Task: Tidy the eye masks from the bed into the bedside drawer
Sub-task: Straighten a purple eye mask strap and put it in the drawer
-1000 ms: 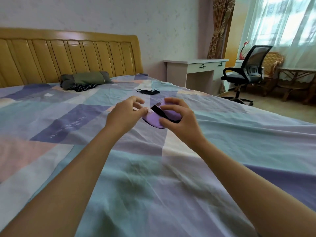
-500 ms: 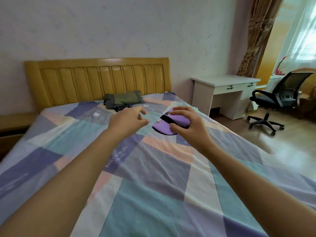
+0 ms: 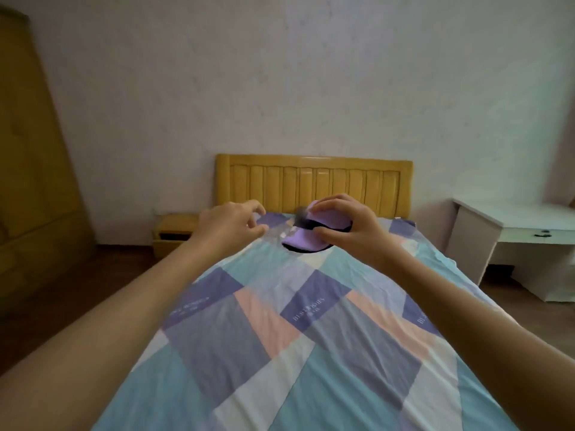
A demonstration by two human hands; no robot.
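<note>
Held one soft purple eye mask with a black strap (image 3: 314, 233) in the right hand (image 3: 348, 231), thumb under and fingers curled over the top, up in the air above the far end of the patchwork bed in blue, pink and purple squares (image 3: 280, 337). Kept the left hand (image 3: 228, 230) just beside it, fingers bent and a little apart, holding nothing.

Saw the small yellow wooden bedside cabinet with its drawer pulled open (image 3: 174, 233) low on the left, next to the yellow wooden headboard (image 3: 314, 181), well apart from the mask.

Could go wrong from here: could drop the mask on the way, since only one hand pinched it and soft cloth slips. Could catch the loose black strap on a finger or on the drawer edge. Could miss the drawer and let the mask land on the floor, because of the long reach from this side of the bed. Could also leave the strap hanging out and jam the drawer on closing.

Counted: one eye mask in view, two hands, one bed, one bedside cabinet, one white desk with drawers (image 3: 529, 231) on the right. Could not tell about more masks behind the hands.
</note>
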